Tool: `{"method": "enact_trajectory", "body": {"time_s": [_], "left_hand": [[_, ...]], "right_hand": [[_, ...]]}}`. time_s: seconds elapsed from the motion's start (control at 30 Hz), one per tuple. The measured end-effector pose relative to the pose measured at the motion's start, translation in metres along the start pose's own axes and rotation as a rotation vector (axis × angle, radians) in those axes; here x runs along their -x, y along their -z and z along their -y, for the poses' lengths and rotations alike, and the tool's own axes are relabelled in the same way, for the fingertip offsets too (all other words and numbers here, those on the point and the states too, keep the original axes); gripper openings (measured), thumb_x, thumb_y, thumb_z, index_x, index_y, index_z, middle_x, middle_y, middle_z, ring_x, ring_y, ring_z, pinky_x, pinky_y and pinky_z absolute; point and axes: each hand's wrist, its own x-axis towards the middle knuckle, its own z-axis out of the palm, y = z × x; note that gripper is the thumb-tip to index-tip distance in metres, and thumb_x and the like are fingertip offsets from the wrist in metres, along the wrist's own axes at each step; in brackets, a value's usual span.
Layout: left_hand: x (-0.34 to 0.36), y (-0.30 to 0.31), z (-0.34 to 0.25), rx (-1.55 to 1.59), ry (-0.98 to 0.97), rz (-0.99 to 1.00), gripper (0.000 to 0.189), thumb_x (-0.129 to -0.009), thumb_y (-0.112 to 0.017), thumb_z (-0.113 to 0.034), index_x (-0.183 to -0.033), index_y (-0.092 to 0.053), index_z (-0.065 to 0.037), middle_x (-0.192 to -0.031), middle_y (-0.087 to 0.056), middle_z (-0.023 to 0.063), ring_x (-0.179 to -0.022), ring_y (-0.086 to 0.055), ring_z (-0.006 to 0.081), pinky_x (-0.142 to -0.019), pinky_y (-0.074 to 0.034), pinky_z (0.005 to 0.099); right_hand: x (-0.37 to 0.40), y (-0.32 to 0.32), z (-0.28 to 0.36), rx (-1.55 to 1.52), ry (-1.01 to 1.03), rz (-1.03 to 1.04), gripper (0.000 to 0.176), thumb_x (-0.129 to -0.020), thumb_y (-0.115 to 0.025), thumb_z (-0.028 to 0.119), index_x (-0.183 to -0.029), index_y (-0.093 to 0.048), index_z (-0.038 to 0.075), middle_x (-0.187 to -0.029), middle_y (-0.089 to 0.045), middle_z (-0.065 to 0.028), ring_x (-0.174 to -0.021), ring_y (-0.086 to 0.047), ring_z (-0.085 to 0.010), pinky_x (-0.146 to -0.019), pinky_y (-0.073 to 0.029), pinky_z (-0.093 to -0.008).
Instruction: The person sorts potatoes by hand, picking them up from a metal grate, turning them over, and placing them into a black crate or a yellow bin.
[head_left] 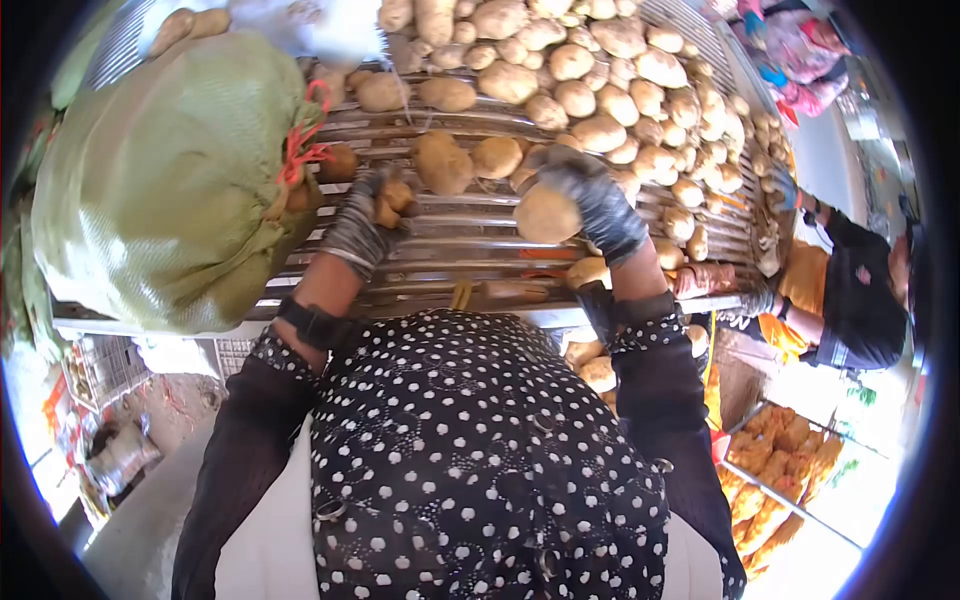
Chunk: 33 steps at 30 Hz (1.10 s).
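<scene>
My left hand, in a dark grey glove, is closed around a small brownish potato over the metal slats. On the other side, my gloved right hand grips a larger pale potato; that hand is a little blurred. Between the two hands, a knobbly potato and a rounder potato lie on the slatted rack. A heap of potatoes spreads behind and to the right of my right hand.
A full green woven sack tied with red string stands at the left on the rack. Another person in dark clothing works at the right end. Orange net bags are stacked at lower right, a crate at lower left.
</scene>
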Motion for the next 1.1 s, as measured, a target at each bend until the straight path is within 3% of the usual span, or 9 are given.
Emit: {"method": "enact_trajectory", "body": {"time_s": [0.03, 0.1, 0.2, 0.37, 0.43, 0.57, 0.67, 0.93, 1.1], "left_hand": [[0.004, -0.006, 0.003, -0.147, 0.030, -0.072, 0.028, -0.084, -0.059, -0.036, -0.097, -0.056, -0.011, -0.084, -0.062, 0.0080, -0.063, -0.061, 0.0248, -0.045, -0.047, 0.0325], [0.006, -0.022, 0.006, -0.292, 0.057, -0.142, 0.029, -0.084, -0.059, -0.037, -0.098, -0.056, -0.011, -0.084, -0.063, 0.0075, -0.061, -0.061, 0.0241, -0.046, -0.047, 0.0330], [0.003, -0.029, 0.004, -0.527, 0.091, -0.117, 0.029, -0.087, -0.055, -0.037, -0.100, -0.056, -0.011, -0.082, -0.063, 0.0055, -0.061, -0.061, 0.0229, -0.046, -0.047, 0.0327], [0.008, -0.036, 0.009, -0.720, -0.005, -0.092, 0.026, -0.088, -0.053, -0.033, -0.100, -0.056, -0.010, -0.082, -0.062, 0.0042, -0.064, -0.061, 0.0198, -0.048, -0.048, 0.0314], [0.009, -0.045, 0.014, -0.843, -0.027, -0.107, 0.025, -0.088, -0.053, -0.031, -0.100, -0.056, -0.009, -0.081, -0.062, 0.0038, -0.065, -0.061, 0.0184, -0.048, -0.048, 0.0309], [0.028, -0.071, 0.017, -0.816, -0.201, 0.196, 0.022, -0.087, -0.054, -0.018, -0.105, -0.056, -0.006, -0.083, -0.061, 0.0039, -0.069, -0.059, 0.0150, -0.055, -0.049, 0.0287], [0.027, -0.101, 0.035, -0.731, -0.376, 0.277, 0.029, -0.084, -0.058, -0.018, -0.110, -0.054, -0.003, -0.083, -0.059, 0.0052, -0.069, -0.059, 0.0157, -0.057, -0.050, 0.0288], [0.055, -0.181, 0.071, -1.065, -0.218, 0.436, 0.030, -0.082, -0.059, -0.009, -0.111, -0.054, -0.003, -0.079, -0.058, 0.0014, -0.068, -0.057, 0.0096, -0.058, -0.047, 0.0216], [0.051, -0.209, 0.100, -1.083, -0.118, 0.599, 0.030, -0.082, -0.057, -0.015, -0.109, -0.055, -0.002, -0.083, -0.063, 0.0078, -0.063, -0.059, 0.0132, -0.053, -0.048, 0.0241]], "right_hand": [[-0.014, -0.013, 0.022, -0.144, -0.273, 0.105, 0.032, -0.082, -0.065, 0.015, -0.112, -0.058, 0.005, -0.094, -0.066, -0.0148, -0.088, -0.064, -0.0220, -0.079, -0.050, -0.0308], [-0.043, -0.042, 0.040, 0.399, -0.289, 0.279, 0.051, -0.080, -0.067, 0.020, -0.124, -0.048, 0.002, -0.103, -0.064, -0.0180, -0.090, -0.063, -0.0238, -0.081, -0.048, -0.0336], [-0.072, -0.073, -0.002, 0.510, -0.156, 0.306, 0.057, -0.078, -0.069, 0.027, -0.124, -0.047, 0.001, -0.102, -0.063, -0.0210, -0.090, -0.062, -0.0288, -0.082, -0.048, -0.0362], [-0.071, -0.076, 0.006, 0.654, -0.465, 0.297, 0.070, -0.072, -0.072, 0.038, -0.124, -0.046, 0.000, -0.097, -0.063, -0.0222, -0.091, -0.062, -0.0305, -0.081, -0.048, -0.0371], [-0.056, -0.070, -0.004, 0.540, -0.525, 0.235, 0.067, -0.074, -0.073, 0.031, -0.125, -0.045, 0.000, -0.100, -0.062, -0.0199, -0.095, -0.061, -0.0279, -0.083, -0.048, -0.0341], [-0.012, -0.063, -0.024, -0.149, -0.013, -0.168, 0.065, -0.073, -0.073, 0.015, -0.128, -0.042, 0.000, -0.113, -0.058, -0.0179, -0.103, -0.056, -0.0232, -0.089, -0.046, -0.0329], [0.025, -0.045, 0.009, 0.088, 0.069, -0.353, 0.067, -0.074, -0.073, 0.017, -0.129, -0.040, 0.000, -0.116, -0.056, -0.0189, -0.107, -0.055, -0.0251, -0.092, -0.044, -0.0337], [0.091, -0.010, 0.028, -0.037, 0.002, -0.502, 0.087, -0.071, -0.078, 0.027, -0.135, -0.028, -0.005, -0.126, -0.049, -0.0186, -0.116, -0.048, -0.0215, -0.097, -0.042, -0.0335], [0.133, 0.004, 0.025, -0.717, 0.041, -0.541, 0.079, -0.076, -0.074, 0.024, -0.136, -0.031, -0.002, -0.127, -0.049, -0.0106, -0.117, -0.045, -0.0176, -0.101, -0.036, -0.0331]]}}
